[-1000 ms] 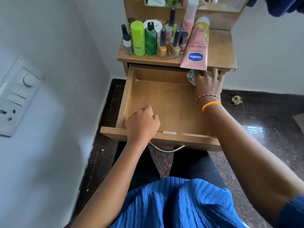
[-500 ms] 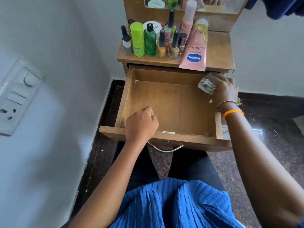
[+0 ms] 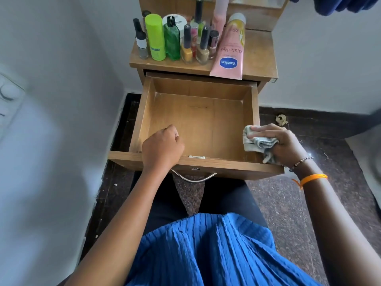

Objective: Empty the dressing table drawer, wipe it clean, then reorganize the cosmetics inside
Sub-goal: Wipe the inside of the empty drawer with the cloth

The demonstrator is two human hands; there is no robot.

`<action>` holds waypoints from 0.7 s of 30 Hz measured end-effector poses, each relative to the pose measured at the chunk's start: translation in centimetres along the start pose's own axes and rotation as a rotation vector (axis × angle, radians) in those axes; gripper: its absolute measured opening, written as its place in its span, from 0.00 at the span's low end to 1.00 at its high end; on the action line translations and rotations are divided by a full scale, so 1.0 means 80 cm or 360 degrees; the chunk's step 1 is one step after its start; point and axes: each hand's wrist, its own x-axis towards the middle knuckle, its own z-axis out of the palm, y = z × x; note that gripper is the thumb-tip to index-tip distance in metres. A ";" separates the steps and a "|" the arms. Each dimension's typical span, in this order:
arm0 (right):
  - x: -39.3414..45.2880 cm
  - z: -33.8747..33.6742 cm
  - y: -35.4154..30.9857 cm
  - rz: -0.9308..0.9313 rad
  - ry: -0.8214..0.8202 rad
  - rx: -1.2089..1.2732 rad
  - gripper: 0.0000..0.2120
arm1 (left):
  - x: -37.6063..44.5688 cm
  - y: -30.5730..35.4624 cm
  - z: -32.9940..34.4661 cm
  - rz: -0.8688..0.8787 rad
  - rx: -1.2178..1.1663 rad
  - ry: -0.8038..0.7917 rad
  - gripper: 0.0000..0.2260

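The pink tube (image 3: 228,52) lying on the table (image 3: 258,58) carried the only clear print. A blue oval badge near its flat end read "Vaseline" in white letters, and above it, in darker letters, stood "Gluta-Hya" (all of it upside down from the wearer's side, since the cap pointed away). Nearer the yellow cap end a short mark looked like "10X", partly turned out of sight. The white jar (image 3: 177,22) behind the green bottle (image 3: 171,41) bore dark lettering on its lid, too small and blurred to read. The lime-green canister (image 3: 155,37) had a small dark label strip low on its side, also unreadable.
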 end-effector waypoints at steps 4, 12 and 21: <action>-0.026 -0.011 -0.027 0.0120 -0.0123 0.0308 0.15 | 0.000 0.000 0.001 0.0001 -0.0009 0.0013 0.09; -0.022 -0.021 -0.033 0.0517 -0.0251 0.0288 0.20 | 0.000 0.000 0.000 0.0019 -0.0002 0.0042 0.09; 0.022 -0.023 -0.094 0.0477 -0.0038 0.1369 0.28 | 0.016 0.036 -0.008 0.0165 -0.0635 -0.0444 0.14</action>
